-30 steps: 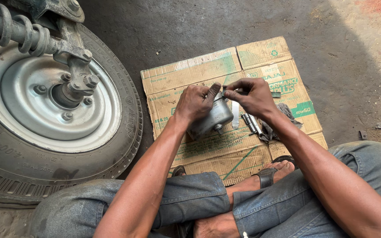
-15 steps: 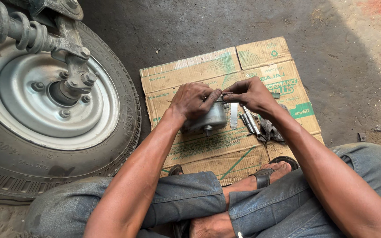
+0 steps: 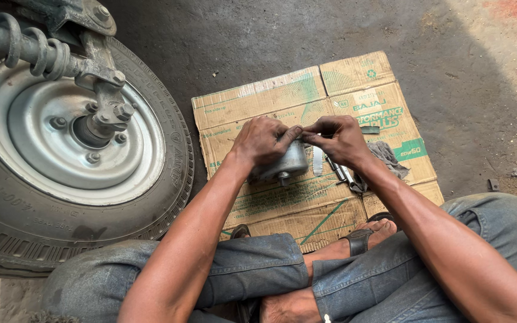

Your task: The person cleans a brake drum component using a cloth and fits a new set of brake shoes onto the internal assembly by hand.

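Note:
My left hand (image 3: 262,141) grips a grey metal cylindrical part (image 3: 285,165) from above, holding it just over a flattened cardboard sheet (image 3: 258,101). A short stub sticks out of the part's near end. My right hand (image 3: 337,139) meets the left at the top of the part, its fingertips pinched together on something too small to make out. Both hands sit close together over the middle of the cardboard.
A wheel with a grey steel rim (image 3: 43,149), hub bolts and a coil spring (image 3: 28,48) stands at the left. Small metal tools (image 3: 337,171) and a grey rag (image 3: 387,155) lie on the cardboard by my right wrist. My crossed legs in jeans (image 3: 258,269) fill the bottom.
The two hands and the metal part have stayed together over the cardboard, shifting only slightly; the fingers have drawn closer on top of the part.

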